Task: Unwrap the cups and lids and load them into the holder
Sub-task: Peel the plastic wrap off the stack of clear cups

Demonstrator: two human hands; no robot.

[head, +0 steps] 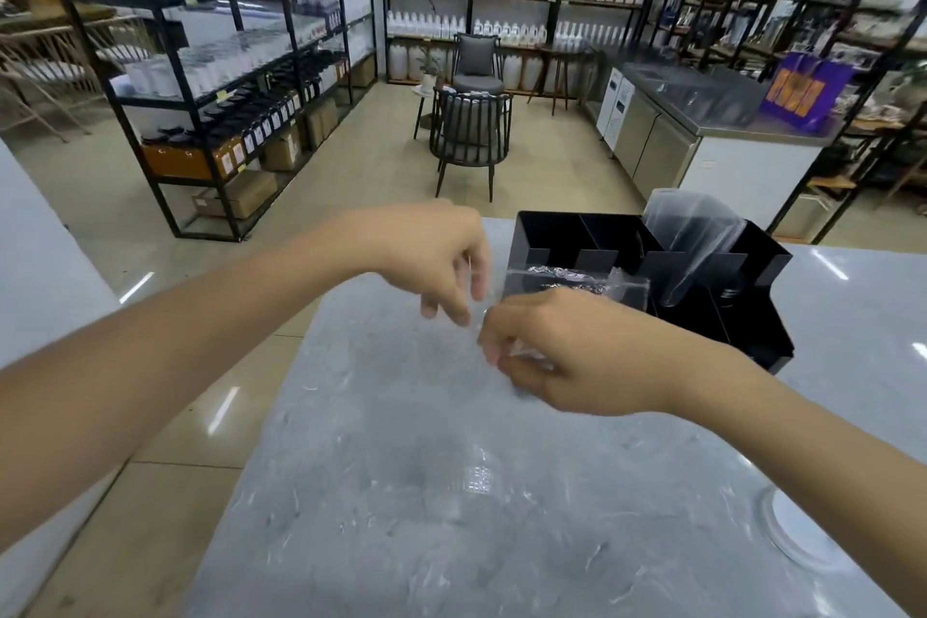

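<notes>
Left hand [441, 266] and right hand [567, 351] each pinch the crinkled clear plastic wrap [572, 275] just near of the black compartmented holder [547, 236]; best parted gently, low over the grey marbled counter [401, 542].

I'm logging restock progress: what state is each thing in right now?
Black compartmented plastic holder: upright on grey marble counter.
Clear-wrapped cup stack: wrapped, leaning in holder.
Crumpled clear plastic wrap: stretched between hands.
Left hand: pinches wrap.
Right hand: grips wrap.
</notes>
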